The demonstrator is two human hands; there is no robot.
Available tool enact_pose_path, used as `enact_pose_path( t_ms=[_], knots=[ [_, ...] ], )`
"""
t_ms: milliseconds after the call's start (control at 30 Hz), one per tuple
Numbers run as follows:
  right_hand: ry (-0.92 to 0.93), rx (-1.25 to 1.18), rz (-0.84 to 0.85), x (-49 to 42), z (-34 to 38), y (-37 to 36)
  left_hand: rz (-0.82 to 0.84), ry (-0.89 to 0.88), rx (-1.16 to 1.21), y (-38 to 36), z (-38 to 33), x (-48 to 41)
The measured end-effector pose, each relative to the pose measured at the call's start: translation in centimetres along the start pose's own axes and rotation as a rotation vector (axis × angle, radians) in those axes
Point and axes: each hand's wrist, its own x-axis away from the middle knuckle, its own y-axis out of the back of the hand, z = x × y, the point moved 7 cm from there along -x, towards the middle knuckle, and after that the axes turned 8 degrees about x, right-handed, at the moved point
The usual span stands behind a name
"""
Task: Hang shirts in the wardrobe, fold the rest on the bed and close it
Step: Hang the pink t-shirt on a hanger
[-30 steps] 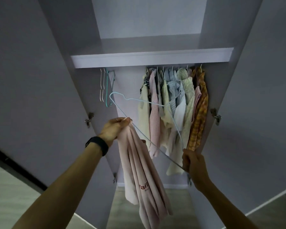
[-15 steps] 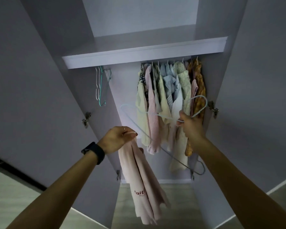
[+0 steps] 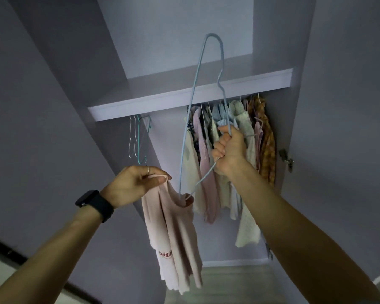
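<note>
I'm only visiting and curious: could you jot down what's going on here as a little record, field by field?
Left hand: pinches the neckline of the pink shirt
Right hand: grips a blue wire hanger, its lower end poked into the shirt's neck opening
Under the shelf: hung clothes on the right, spare hangers on the left
Wardrobe doors: open
Stage: shirt not yet on the hanger

Wardrobe (image 3: 173, 40), doors swung open to either side: shelf (image 3: 184, 102) across the upper part; beneath it, empty hangers (image 3: 138, 139) at the left end and a row of hung shirts (image 3: 206, 167) at the right, beside the hinge (image 3: 285, 157). In front of that row, the right hand (image 3: 229, 150) grips a wire hanger (image 3: 185, 128) stood on end, its upper tip above the shelf and its lower tip inside the neck opening of a T-shirt (image 3: 173, 227). The T-shirt hangs from the left hand (image 3: 132, 183), below and left of the row.
</note>
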Motion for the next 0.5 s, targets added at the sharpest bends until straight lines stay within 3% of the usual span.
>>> enact_pose_path(
  t_ms=[267,500],
  knots=[
    [-0.019,0.159,0.055,-1.0,-4.8,-2.5,-0.165,-0.071,0.012,6.1,-3.6,0.6],
    [0.015,0.433,0.023,-2.1,-8.0,-1.7,-0.429,-0.018,0.022,10.4,-3.6,1.7]
  ],
)
